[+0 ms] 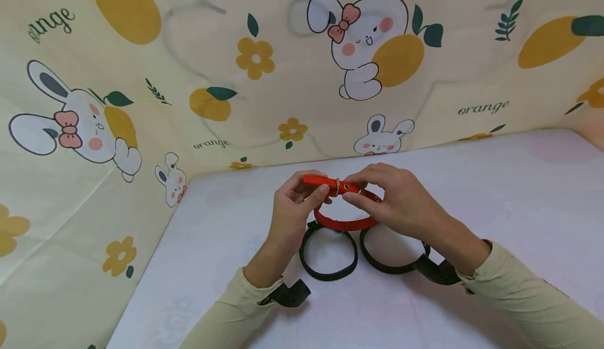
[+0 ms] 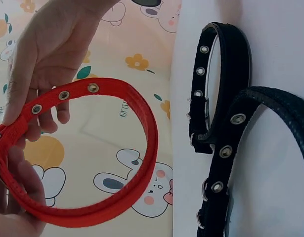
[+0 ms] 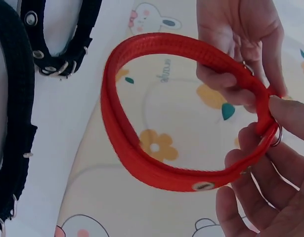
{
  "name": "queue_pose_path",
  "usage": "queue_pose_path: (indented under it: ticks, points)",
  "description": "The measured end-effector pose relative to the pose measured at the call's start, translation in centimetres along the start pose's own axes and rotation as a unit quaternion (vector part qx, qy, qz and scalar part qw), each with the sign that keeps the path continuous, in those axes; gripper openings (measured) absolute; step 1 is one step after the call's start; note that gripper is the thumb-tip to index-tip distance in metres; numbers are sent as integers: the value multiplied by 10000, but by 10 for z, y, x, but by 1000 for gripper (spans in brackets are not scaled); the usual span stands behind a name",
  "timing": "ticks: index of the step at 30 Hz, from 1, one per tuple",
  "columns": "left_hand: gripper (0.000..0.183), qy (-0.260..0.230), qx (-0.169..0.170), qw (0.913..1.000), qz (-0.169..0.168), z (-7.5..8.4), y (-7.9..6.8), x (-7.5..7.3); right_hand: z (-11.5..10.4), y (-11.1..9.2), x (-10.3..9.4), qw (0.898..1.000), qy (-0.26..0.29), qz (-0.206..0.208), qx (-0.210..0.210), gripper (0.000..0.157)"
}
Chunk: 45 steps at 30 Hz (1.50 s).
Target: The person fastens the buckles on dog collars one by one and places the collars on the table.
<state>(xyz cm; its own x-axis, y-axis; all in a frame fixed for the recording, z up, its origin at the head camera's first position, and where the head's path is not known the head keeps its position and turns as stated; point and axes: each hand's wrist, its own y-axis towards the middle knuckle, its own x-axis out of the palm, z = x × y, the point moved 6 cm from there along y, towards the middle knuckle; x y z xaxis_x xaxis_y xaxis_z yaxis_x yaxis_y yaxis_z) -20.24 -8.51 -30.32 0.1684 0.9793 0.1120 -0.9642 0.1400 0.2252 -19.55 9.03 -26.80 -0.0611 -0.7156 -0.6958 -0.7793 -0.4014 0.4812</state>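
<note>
A red collar with metal eyelets is looped into a ring and held up between both hands. My left hand pinches the strap by its metal buckle, with the thumb on the near side. On the other side, my right hand grips the strap next to an eyelet between thumb and fingers. The strap end sticks out past the buckle toward the left. In the right wrist view a small metal ring hangs at the collar near the right fingers.
Two black collars, one on the left and one on the right, stand looped on the white table below the hands. Behind rises a cloth backdrop printed with rabbits and oranges.
</note>
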Motion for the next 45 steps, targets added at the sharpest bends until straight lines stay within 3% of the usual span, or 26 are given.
queue_pose_path:
  ticks: [7,17,22,31,38,42,45]
  points:
    - [24,105,77,9994,310,0,-1,-4,-2,1,1,9999,-93,55,106,22]
    - [26,-415,99,9968,680,2,-1,-9,0,0,-2,9996,-187,106,168,22]
    - [27,-512,135,9961,699,3,-1,-10,0,0,-4,9995,-209,81,200,20]
    - [18,-1158,163,9899,796,6,0,-15,3,-1,-2,9997,-232,96,20,18]
    - [19,-1237,89,9897,716,5,0,-14,3,-2,5,9997,58,-178,151,20]
    - [25,-1131,100,9913,669,4,0,-13,4,-2,4,9999,128,-21,104,19]
    - [31,-764,74,9954,578,3,1,-12,4,-2,1,9996,203,201,48,18]
